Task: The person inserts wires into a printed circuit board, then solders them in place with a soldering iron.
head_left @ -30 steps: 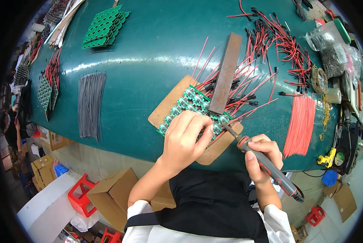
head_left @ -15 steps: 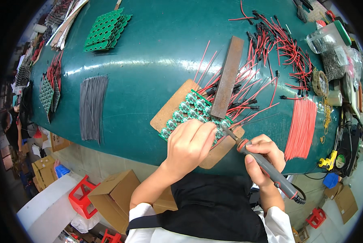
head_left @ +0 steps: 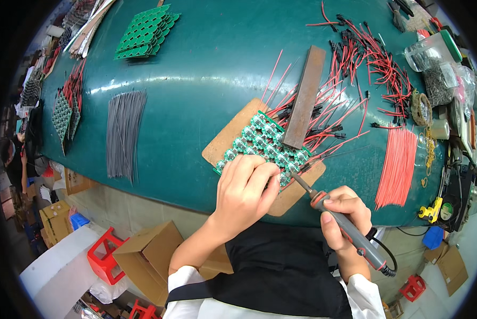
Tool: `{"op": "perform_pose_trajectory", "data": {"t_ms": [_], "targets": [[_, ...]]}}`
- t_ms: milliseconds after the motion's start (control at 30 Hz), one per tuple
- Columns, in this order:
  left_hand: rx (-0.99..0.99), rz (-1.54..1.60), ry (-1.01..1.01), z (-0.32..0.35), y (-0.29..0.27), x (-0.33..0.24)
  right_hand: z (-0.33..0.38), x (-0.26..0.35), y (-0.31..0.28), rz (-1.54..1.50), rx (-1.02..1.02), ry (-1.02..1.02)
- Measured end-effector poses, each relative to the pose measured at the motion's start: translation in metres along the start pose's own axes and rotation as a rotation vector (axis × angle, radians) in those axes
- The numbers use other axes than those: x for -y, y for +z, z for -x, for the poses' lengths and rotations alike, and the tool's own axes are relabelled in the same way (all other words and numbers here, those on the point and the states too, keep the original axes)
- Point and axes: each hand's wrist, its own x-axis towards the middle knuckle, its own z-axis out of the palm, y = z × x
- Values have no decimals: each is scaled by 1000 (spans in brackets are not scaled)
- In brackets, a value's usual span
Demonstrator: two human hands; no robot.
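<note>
My right hand [head_left: 346,217] is wrapped round a grey and red soldering iron [head_left: 354,236], whose tip meets the near right part of a green circuit board panel [head_left: 258,139]. The panel carries rows of small round boards and lies tilted on a brown board [head_left: 225,137]. Over the panel's near edge, my left hand [head_left: 247,194] has its fingers pinched together; what they hold, if anything, is hidden. A rusty metal bar [head_left: 305,98] rests across the panel's far right edge and the red and black wires [head_left: 329,125] that stick out beyond it.
Grey wires [head_left: 124,135] lie bundled at left, red wires [head_left: 396,167] at right. Green panels [head_left: 147,33] are stacked at the far left. Wires with black connectors [head_left: 382,69] are heaped at far right, near a clear plastic jar [head_left: 430,50]. A cardboard box [head_left: 148,258] stands below the table.
The soldering iron has shifted slightly down, its tip still at the panel. My left hand stays pinched over the near edge. The whole view has shifted a little.
</note>
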Motion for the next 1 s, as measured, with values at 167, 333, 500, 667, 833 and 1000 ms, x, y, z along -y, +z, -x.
{"op": "perform_pose_trajectory", "data": {"t_ms": [167,333,500,667,833,1000], "targets": [[24,-8,25,-2,-2,-1,-3,5,1,15,77,86],[4,-3,54,-2,3,-1,-5,4,3,66,67,-32],[-15,7,45,3,-2,-2,-16,12,1,100,100,-49],[9,41,-41,11,-15,1,-1,9,-3,47,42,-83],[8,21,-37,17,-17,1,6,14,-2,72,94,37],[17,14,37,15,-14,3,4,15,8,36,141,38]]}}
